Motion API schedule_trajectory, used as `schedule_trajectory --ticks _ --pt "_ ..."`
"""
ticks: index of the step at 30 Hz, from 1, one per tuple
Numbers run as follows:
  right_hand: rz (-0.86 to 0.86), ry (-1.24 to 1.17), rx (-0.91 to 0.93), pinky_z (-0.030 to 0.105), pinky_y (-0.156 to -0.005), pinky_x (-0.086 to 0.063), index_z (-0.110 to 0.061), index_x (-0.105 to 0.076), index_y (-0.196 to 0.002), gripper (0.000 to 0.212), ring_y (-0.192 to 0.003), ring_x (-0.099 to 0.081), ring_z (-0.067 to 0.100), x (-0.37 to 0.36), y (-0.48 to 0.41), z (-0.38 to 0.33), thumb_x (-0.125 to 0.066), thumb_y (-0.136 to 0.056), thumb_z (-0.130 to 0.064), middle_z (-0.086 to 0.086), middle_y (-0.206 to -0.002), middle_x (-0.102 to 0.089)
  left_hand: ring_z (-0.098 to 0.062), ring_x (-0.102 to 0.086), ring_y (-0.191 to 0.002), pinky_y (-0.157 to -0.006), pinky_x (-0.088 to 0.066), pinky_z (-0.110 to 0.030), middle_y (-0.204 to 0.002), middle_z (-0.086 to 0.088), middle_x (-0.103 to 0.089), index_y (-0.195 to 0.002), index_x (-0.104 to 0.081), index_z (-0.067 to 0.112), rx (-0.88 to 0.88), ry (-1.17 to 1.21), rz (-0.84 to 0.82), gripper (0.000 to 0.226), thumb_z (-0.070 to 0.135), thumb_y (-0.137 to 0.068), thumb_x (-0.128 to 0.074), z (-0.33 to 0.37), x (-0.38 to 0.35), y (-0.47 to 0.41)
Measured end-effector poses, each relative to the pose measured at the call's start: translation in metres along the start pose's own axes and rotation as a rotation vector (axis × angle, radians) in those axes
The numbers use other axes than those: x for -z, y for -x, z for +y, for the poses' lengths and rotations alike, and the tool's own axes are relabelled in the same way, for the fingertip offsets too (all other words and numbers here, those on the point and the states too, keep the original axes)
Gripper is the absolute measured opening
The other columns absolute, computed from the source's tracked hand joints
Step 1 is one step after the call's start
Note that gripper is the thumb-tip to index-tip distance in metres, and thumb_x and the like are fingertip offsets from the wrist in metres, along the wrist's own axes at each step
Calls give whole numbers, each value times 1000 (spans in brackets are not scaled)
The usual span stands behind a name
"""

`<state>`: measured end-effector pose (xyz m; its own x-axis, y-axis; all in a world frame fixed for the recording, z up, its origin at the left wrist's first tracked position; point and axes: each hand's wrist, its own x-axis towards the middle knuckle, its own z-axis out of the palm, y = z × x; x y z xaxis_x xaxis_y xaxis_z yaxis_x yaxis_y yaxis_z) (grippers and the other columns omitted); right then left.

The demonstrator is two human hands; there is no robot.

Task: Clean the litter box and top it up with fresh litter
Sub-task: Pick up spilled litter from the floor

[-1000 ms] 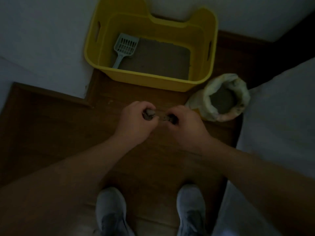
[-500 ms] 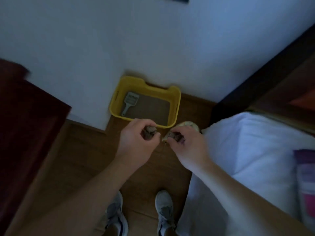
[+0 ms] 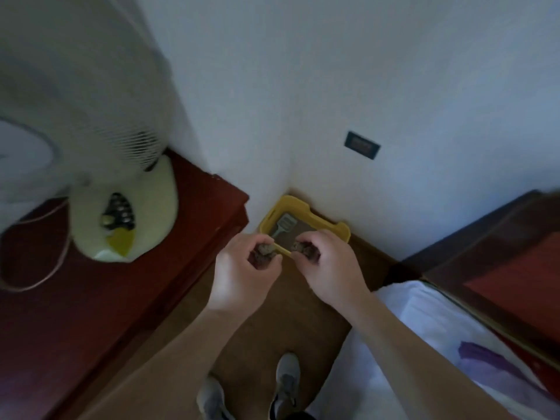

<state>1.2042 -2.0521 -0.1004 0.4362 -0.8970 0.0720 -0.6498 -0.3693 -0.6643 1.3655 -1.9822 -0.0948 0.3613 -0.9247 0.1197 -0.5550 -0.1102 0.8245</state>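
Left hand (image 3: 242,274): grasps a grey-brown clump (image 3: 263,253)
Right hand (image 3: 328,268): grasps another clump (image 3: 304,248)
Litter box (image 3: 339,230): yellow, on floor, scoop (image 3: 283,225) inside

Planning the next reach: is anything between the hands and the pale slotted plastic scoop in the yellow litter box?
Nothing visible does. The pale slotted scoop lies uncovered in the yellow litter box, with bare wooden floor before it. But the left hand and right hand each grip brownish clumps, so neither is free.

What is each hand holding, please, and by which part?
The left hand grips a clump, the right hand a second clump, each gripped around its sides.
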Motion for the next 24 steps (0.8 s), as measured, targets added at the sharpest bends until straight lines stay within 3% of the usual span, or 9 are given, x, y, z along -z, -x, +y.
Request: schedule_trajectory --ticks 5,8,10,24 --pt "-96 -34 169 10 -72 -44 -16 -70 -109 22 -82 -58 4 -9 9 -96 -72 -89 -26 -5 -98 -66 4 -61 -93 -77 -47 -5 -96 14 -62 -101 -70 22 69 -7 190 29 13 -76 -83 13 86 53" --pt "-178 -35 265 22 -80 -53 -16 -69 -114 25 -92 -63 9 -29 22 -146 -69 -91 -26 -3 -105 -67 5 -60 -95 -78 -46 -5 -97 15 -63 -100 -71 23 125 -2 310 29 14 -76 -83 6 137 84" --pt "-223 -23 325 23 -83 -55 -16 -68 -116 28 -96 -64 11 -45 34 -178 -69 -91 -28 -3 -108 -66 4 -61 -94 -79 -48 -7 -97 15 -63 -100 -71 25 160 8 380 28 16 -77 -83 -5 171 108" --pt "-461 -19 635 24 -77 -54 -19 -74 -105 20 -87 -63 10 -192 183 -404 -73 -85 -22 -7 -97 -66 -3 -62 -82 -72 -48 -10 -90 10 -63 -97 -73 19 326 -100 766 23 16 -76 -81 -90 374 349"
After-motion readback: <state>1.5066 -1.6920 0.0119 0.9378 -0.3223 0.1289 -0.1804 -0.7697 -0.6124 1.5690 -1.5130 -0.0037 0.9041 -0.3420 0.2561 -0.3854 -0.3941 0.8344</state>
